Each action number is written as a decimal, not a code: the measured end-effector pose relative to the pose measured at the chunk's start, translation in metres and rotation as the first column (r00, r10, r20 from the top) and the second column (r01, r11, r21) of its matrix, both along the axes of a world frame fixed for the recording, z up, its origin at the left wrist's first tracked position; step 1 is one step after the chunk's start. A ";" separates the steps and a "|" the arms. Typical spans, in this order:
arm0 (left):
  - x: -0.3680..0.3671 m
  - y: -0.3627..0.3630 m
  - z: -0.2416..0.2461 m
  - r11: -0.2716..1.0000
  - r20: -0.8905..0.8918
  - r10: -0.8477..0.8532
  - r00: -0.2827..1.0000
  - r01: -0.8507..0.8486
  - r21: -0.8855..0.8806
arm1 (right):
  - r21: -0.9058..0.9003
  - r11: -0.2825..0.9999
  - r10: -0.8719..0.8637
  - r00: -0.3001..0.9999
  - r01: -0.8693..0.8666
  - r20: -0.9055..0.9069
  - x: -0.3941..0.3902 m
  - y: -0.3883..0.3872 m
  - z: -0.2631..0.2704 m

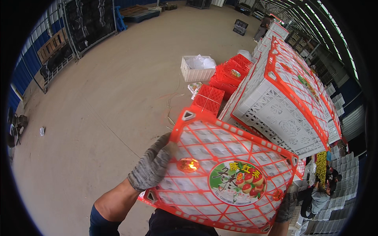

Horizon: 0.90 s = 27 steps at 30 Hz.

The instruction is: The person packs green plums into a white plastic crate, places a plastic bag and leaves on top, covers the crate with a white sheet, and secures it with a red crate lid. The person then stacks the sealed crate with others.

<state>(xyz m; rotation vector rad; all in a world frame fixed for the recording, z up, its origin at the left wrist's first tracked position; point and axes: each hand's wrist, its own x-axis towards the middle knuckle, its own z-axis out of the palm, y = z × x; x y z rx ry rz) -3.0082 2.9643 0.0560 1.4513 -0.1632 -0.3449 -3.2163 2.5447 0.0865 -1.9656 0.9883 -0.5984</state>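
A crate with a red plastic lattice lid (200,191) fills the lower middle, close before my body and tilted in the view. White padding shows through the lattice, and an oval label with a picture of fruit and writing lies on top. My left hand (153,163), in a grey knitted glove, grips the crate's left side; its fingertips are blurred. At the lower right, my gloved right hand (286,203) holds the opposite side, partly hidden by the lid's edge. Just beyond stand stacked white plastic crates (277,118) with the same kind of red lids.
Bundled red lattice lids (208,98) and a white crate of paper sheets (199,73) are on the floor ahead. A person (262,28) stands beside the far stacks; people (319,197) are at the right near green fruit (321,166). Metal racks (88,26) stand at upper left.
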 end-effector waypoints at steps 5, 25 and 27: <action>0.061 -0.095 0.004 0.881 0.080 -0.406 0.910 0.366 0.300 | 0.072 0.989 -0.136 0.984 0.128 0.117 -0.040 -0.125 -0.054; 0.046 -0.117 -0.090 0.967 0.084 -0.248 0.965 0.241 0.083 | 0.180 0.972 -0.148 0.989 0.151 -0.029 -0.038 -0.271 -0.146; 0.049 -0.115 -0.096 0.965 0.149 -0.261 0.954 0.257 0.044 | 0.178 0.974 -0.141 0.990 0.142 -0.013 -0.041 -0.273 -0.153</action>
